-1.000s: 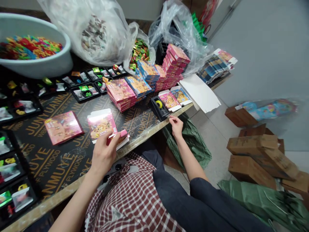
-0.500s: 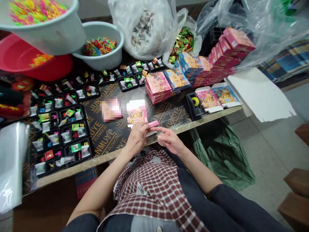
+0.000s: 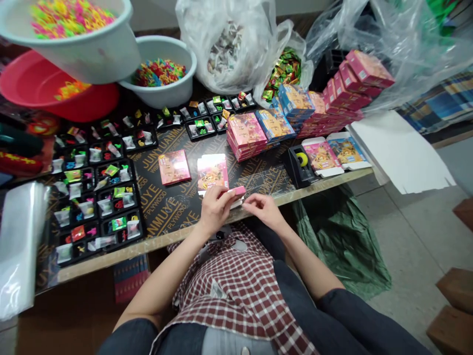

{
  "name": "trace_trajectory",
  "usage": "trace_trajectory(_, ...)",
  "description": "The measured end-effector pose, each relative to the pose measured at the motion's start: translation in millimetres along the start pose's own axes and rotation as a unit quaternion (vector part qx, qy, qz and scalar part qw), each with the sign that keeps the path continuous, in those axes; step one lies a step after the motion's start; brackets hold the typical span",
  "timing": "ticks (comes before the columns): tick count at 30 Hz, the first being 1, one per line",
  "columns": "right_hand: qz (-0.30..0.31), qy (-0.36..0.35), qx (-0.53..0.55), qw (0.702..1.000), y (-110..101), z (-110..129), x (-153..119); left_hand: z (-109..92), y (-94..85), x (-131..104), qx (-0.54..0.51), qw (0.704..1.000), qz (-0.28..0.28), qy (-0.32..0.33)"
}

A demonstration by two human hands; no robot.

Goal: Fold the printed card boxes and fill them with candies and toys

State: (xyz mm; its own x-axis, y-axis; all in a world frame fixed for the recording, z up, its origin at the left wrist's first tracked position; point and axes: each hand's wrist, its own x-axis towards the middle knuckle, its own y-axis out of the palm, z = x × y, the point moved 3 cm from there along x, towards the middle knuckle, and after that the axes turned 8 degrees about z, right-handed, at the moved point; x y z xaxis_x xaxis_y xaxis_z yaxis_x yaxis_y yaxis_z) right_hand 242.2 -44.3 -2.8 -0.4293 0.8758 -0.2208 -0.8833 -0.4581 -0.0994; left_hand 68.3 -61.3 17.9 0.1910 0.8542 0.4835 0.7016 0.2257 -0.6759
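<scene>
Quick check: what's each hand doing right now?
Left hand: closed on a pink carton.
Right hand: fingers curled near it; whether holding anything cannot be told.

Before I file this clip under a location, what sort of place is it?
Probably a small packing workshop: tubs of colourful pieces, part-filled trays and stacked pink boxes share one bench.

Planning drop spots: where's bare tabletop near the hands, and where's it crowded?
Bare tabletop shows between the trays and the left hand, in front of the closed pink box. A second patch, with glossy streaks, lies left of the tape dispenser, in front of the stacked boxes. Crowded: the left side, packed with trays; the back, lined with tubs and bags.
</scene>
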Motion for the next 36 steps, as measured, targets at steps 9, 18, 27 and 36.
trace_trajectory(9,-0.078,-0.127,-0.134,0.98,-4,-17,8,26,-60.8,-10,-0.128,0.988,0.064,-0.065)
trace_trajectory(18,0.135,-0.367,-0.338,0.856,45,24,45,53,-61.4,-21,-0.067,0.939,0.296,-0.16)
trace_trajectory(27,0.109,-0.217,-0.535,0.809,53,49,208,93,-60.4,-38,0.158,0.917,0.309,-0.198)
trace_trajectory(36,0.135,-0.032,-0.6,0.788,56,54,349,82,-50.4,-40,0.182,0.912,0.304,-0.205)
